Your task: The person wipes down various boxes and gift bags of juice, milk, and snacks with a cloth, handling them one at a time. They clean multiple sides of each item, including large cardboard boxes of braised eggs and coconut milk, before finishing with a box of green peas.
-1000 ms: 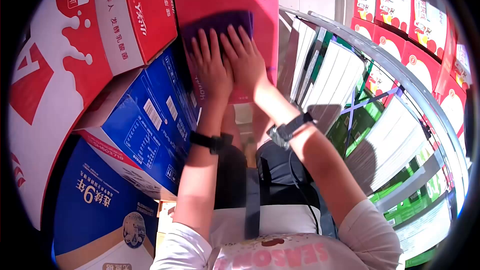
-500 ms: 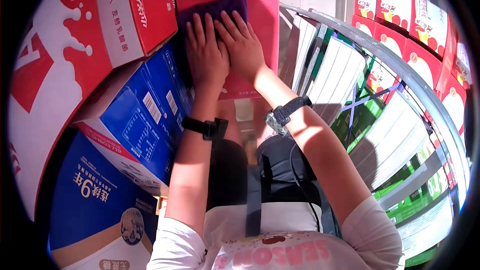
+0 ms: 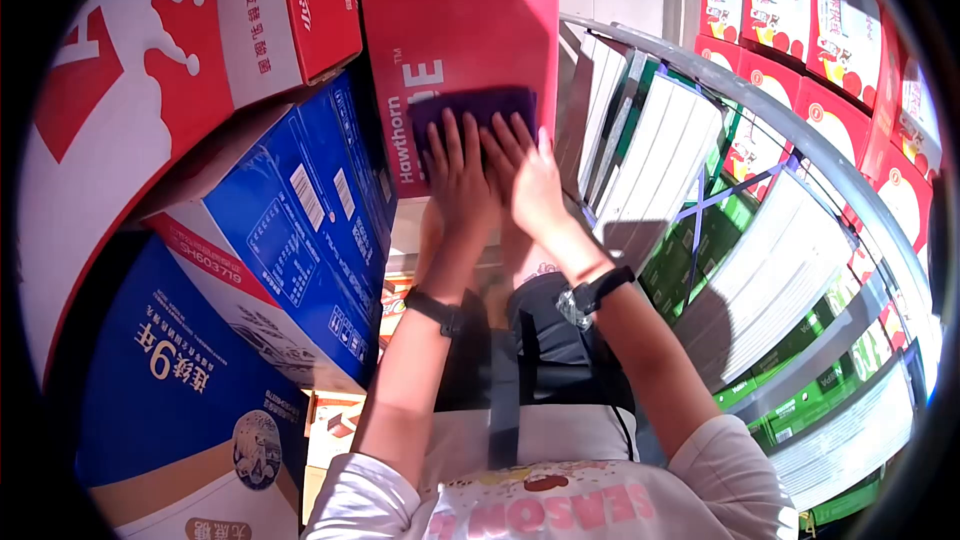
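Observation:
A dark purple cloth point(image 3: 490, 103) lies folded on the top of a red carton point(image 3: 455, 10) with white lettering. My left hand point(image 3: 462, 175) rests flat on the cloth, its fingers stretched out toward the far side. Beside it, my right hand point(image 3: 535, 185) also presses on the cloth, fingers extended and slightly spread. Both hands are near the carton's close edge, almost touching each other. The part of the cloth under the palms is hidden.
Blue cartons point(image 3: 285, 210) and a large red-and-white carton point(image 3: 180, 50) crowd the left. On the right, a curved metal rail point(image 3: 770, 90) borders white stacks point(image 3: 670, 140) and green boxes point(image 3: 800, 400). Red-and-white boxes point(image 3: 845, 30) are piled beyond it.
Both hands and the cloth have slid toward my body and to the right across the carton. White "Hawthorn" lettering now shows where they were.

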`<move>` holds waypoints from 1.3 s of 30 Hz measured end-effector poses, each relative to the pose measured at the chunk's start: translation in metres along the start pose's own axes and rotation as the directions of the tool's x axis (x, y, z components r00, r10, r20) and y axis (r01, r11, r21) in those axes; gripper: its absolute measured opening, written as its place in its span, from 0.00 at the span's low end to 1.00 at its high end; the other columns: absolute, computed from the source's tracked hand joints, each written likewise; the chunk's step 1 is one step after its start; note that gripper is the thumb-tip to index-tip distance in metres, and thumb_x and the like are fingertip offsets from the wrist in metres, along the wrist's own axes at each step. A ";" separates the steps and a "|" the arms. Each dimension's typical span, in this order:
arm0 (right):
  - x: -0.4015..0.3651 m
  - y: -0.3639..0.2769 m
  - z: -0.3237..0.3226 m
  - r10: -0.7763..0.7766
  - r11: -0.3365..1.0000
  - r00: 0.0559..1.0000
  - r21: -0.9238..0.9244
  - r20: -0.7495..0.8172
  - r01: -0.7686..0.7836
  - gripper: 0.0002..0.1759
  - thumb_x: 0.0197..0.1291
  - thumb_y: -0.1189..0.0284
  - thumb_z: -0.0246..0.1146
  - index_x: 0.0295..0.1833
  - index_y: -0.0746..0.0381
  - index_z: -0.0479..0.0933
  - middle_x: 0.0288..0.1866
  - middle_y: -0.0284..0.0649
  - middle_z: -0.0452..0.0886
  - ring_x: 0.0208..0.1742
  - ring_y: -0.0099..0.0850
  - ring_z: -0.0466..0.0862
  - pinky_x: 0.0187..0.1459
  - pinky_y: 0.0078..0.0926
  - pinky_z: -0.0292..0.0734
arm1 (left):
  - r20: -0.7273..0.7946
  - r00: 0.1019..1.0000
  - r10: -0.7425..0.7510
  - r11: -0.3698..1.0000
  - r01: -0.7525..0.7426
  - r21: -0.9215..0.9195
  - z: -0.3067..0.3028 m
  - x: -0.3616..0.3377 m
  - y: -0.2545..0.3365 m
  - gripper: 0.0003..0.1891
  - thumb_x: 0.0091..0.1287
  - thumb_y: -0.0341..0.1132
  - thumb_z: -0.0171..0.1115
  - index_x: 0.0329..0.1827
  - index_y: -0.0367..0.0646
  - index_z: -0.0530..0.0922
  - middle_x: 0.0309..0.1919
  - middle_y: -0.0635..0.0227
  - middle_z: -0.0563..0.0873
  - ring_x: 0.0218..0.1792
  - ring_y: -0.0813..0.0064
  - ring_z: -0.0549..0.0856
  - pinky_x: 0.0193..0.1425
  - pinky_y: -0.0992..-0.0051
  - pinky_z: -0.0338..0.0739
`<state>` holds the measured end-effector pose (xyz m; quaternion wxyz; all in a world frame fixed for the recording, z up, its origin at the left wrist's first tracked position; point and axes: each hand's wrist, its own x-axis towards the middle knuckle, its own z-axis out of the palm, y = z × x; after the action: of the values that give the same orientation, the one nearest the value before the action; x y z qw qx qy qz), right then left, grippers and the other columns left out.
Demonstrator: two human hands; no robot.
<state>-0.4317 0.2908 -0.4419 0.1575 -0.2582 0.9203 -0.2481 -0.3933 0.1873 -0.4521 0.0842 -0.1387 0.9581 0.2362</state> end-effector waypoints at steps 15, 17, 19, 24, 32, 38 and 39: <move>0.060 0.031 -0.008 -0.030 0.994 0.962 -0.111 -0.273 -0.001 0.31 0.52 0.70 0.59 0.65 0.60 0.65 0.68 0.47 0.62 0.68 0.46 0.61 0.66 0.43 0.57 | -0.112 0.944 0.309 0.951 -0.310 0.015 -0.003 0.073 -0.007 0.27 0.66 0.39 0.47 0.69 0.47 0.60 0.70 0.55 0.56 0.70 0.51 0.56 0.70 0.50 0.50; 0.035 0.018 -0.001 0.051 0.988 0.974 -0.130 -0.221 -0.081 0.32 0.52 0.68 0.59 0.65 0.61 0.65 0.68 0.47 0.62 0.68 0.47 0.61 0.66 0.44 0.57 | -0.073 0.961 0.265 0.964 -0.263 0.038 -0.003 0.044 -0.008 0.27 0.66 0.39 0.47 0.69 0.48 0.60 0.70 0.56 0.57 0.70 0.52 0.56 0.69 0.51 0.51; 0.003 0.003 0.009 0.081 0.991 0.980 -0.086 -0.182 -0.098 0.32 0.51 0.68 0.60 0.64 0.63 0.66 0.67 0.47 0.63 0.68 0.47 0.62 0.66 0.45 0.57 | -0.037 0.976 0.216 0.976 -0.214 0.048 0.004 0.004 -0.015 0.27 0.65 0.40 0.48 0.69 0.50 0.60 0.70 0.57 0.57 0.70 0.53 0.57 0.69 0.52 0.53; -0.031 -0.015 0.029 0.115 0.991 0.988 -0.057 -0.106 -0.121 0.33 0.50 0.68 0.60 0.64 0.63 0.66 0.68 0.49 0.62 0.69 0.46 0.61 0.66 0.44 0.56 | 0.059 0.984 0.166 0.982 -0.170 0.079 0.001 -0.038 -0.028 0.27 0.66 0.40 0.46 0.69 0.50 0.61 0.70 0.58 0.59 0.70 0.55 0.58 0.69 0.52 0.52; 0.059 -0.013 0.021 -0.051 0.953 0.986 -0.302 -0.156 0.001 0.29 0.59 0.58 0.54 0.66 0.51 0.64 0.72 0.37 0.58 0.72 0.37 0.58 0.65 0.53 0.55 | -0.133 0.987 0.095 0.981 -0.070 0.184 -0.012 0.035 -0.035 0.25 0.68 0.39 0.42 0.69 0.48 0.61 0.70 0.57 0.58 0.70 0.54 0.56 0.68 0.48 0.53; 0.055 -0.022 0.030 -0.059 0.971 0.985 -0.238 -0.165 0.018 0.29 0.60 0.57 0.53 0.67 0.51 0.63 0.72 0.36 0.58 0.72 0.39 0.57 0.66 0.52 0.52 | -0.186 0.982 0.011 0.989 0.017 0.147 -0.008 0.028 -0.043 0.26 0.67 0.40 0.42 0.70 0.49 0.59 0.71 0.58 0.56 0.70 0.52 0.56 0.66 0.46 0.55; 0.043 -0.026 0.032 -0.044 0.978 0.990 -0.208 -0.134 0.015 0.30 0.59 0.57 0.53 0.67 0.52 0.62 0.72 0.36 0.58 0.72 0.39 0.57 0.67 0.50 0.53 | -0.191 0.981 0.017 0.988 0.012 0.152 -0.005 0.015 -0.045 0.26 0.67 0.40 0.42 0.70 0.49 0.59 0.71 0.58 0.56 0.70 0.52 0.56 0.66 0.46 0.55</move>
<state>-0.4435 0.2360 -0.4613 0.0621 -0.2690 0.9458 -0.1708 -0.3940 0.1438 -0.4706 0.0016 -0.1527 0.9771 0.1482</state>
